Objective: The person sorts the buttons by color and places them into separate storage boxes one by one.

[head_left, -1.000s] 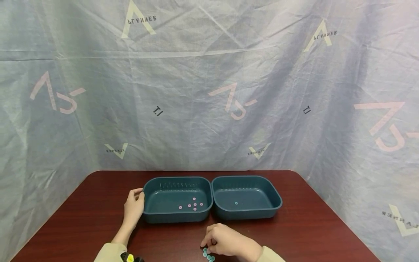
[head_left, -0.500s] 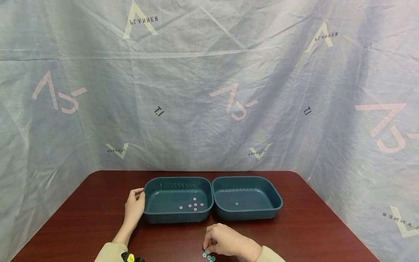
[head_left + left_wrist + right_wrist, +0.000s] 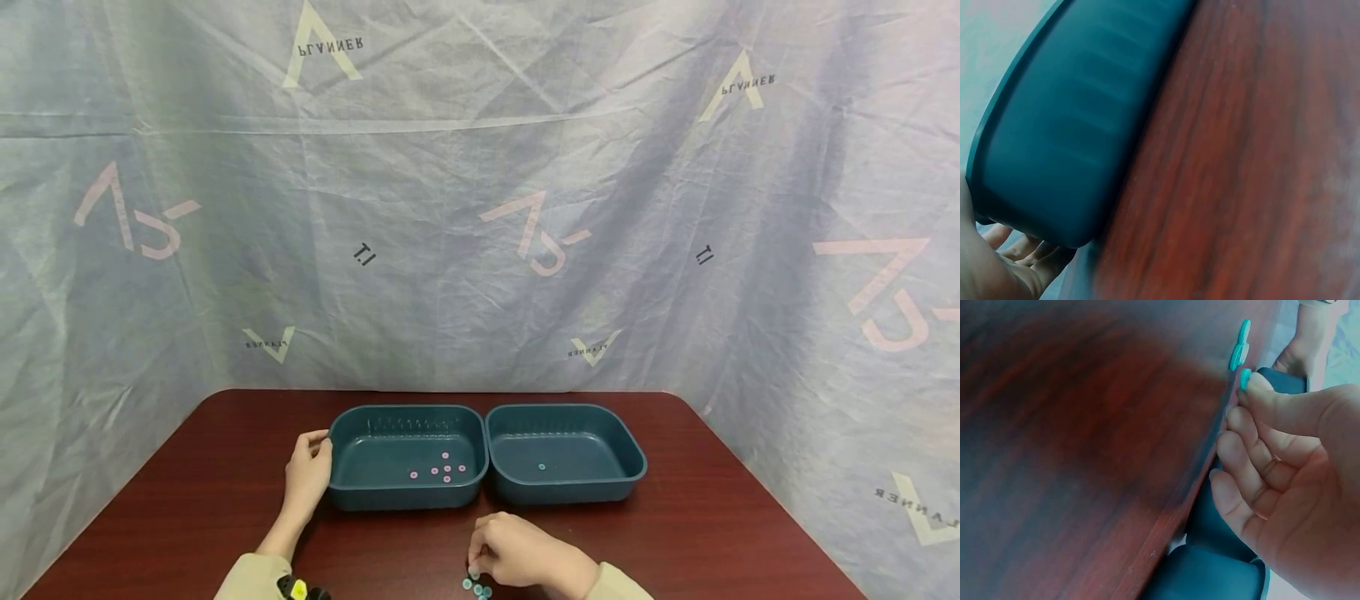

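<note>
Pinching one small round turquoise disc [image 3: 1245, 379] between the thumb and forefinger of my right hand [image 3: 510, 550], I held it near the loose turquoise discs [image 3: 478, 589] on the reddish-brown wood-grained table [image 3: 390, 546], while my left hand [image 3: 307, 473] gripped a dark-teal rounded-rectangular tray [image 3: 405, 498] by its end
</note>
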The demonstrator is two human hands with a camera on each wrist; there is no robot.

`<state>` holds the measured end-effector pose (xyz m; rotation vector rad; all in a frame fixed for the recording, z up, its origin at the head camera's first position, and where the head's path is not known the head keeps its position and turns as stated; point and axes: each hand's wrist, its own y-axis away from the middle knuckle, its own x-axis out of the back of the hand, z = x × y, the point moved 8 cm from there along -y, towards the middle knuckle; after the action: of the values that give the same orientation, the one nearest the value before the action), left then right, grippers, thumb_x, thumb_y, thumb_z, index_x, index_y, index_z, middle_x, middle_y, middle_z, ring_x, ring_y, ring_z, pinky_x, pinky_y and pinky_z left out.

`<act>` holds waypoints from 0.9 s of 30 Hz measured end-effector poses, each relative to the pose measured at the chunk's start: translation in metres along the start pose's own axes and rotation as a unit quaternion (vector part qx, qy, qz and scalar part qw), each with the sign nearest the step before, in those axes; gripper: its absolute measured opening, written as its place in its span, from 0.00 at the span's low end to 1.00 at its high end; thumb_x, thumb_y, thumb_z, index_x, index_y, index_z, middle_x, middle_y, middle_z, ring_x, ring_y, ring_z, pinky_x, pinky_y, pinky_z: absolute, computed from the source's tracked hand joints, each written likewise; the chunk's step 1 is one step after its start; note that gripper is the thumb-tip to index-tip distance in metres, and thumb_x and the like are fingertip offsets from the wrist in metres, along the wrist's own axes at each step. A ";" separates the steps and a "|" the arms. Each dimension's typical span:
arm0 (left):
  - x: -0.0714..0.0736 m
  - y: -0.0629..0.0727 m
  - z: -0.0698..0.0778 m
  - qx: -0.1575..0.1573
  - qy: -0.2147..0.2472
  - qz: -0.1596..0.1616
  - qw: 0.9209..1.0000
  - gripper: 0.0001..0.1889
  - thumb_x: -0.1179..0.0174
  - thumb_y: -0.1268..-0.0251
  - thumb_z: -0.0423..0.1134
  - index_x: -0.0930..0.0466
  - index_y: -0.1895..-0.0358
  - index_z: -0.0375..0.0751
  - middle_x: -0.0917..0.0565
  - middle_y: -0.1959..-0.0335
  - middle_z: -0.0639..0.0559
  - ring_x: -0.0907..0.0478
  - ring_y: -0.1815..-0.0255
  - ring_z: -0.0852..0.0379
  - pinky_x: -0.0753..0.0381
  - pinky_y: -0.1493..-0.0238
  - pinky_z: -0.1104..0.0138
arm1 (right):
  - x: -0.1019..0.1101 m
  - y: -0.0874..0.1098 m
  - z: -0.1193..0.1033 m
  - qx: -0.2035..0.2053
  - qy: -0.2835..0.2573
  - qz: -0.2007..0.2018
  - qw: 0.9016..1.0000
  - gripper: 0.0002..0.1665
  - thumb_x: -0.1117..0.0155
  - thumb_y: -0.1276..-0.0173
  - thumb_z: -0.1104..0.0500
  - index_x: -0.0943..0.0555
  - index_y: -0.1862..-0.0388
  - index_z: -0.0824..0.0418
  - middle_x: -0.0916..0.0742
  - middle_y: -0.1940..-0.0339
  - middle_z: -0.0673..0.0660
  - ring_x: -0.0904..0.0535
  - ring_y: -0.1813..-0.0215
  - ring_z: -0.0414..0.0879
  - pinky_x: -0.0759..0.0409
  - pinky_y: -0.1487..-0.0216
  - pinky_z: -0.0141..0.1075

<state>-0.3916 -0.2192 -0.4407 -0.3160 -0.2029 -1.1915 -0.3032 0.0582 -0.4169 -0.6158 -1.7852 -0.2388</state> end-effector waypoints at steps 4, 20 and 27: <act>-0.001 0.000 0.001 -0.001 0.000 -0.003 1.000 0.24 0.66 0.25 0.44 0.41 0.35 0.31 0.33 0.39 0.30 0.36 0.38 0.35 0.35 0.43 0.44 | 0.002 0.000 -0.002 0.008 -0.010 0.012 1.000 0.06 0.35 0.40 0.63 0.18 0.75 0.55 0.22 0.77 0.41 0.33 0.74 0.24 0.34 0.69 0.13; -0.002 0.001 0.001 0.000 -0.001 -0.007 1.000 0.24 0.66 0.25 0.45 0.42 0.35 0.31 0.33 0.39 0.29 0.35 0.38 0.34 0.34 0.44 0.45 | 0.018 0.003 0.003 -0.030 -0.086 0.046 0.995 0.07 0.38 0.38 0.62 0.17 0.74 0.54 0.23 0.76 0.40 0.34 0.77 0.25 0.30 0.73 0.20; -0.001 0.002 0.001 0.002 -0.001 -0.011 1.000 0.25 0.66 0.25 0.45 0.42 0.34 0.32 0.34 0.38 0.29 0.36 0.38 0.34 0.35 0.44 0.44 | 0.028 0.005 0.011 -0.049 -0.104 0.081 0.990 0.07 0.38 0.39 0.63 0.17 0.75 0.54 0.21 0.75 0.40 0.33 0.77 0.26 0.29 0.73 0.21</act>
<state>-0.3900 -0.2178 -0.4406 -0.3127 -0.2100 -1.2120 -0.3151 0.0758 -0.3947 -0.8800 -1.9191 -0.1555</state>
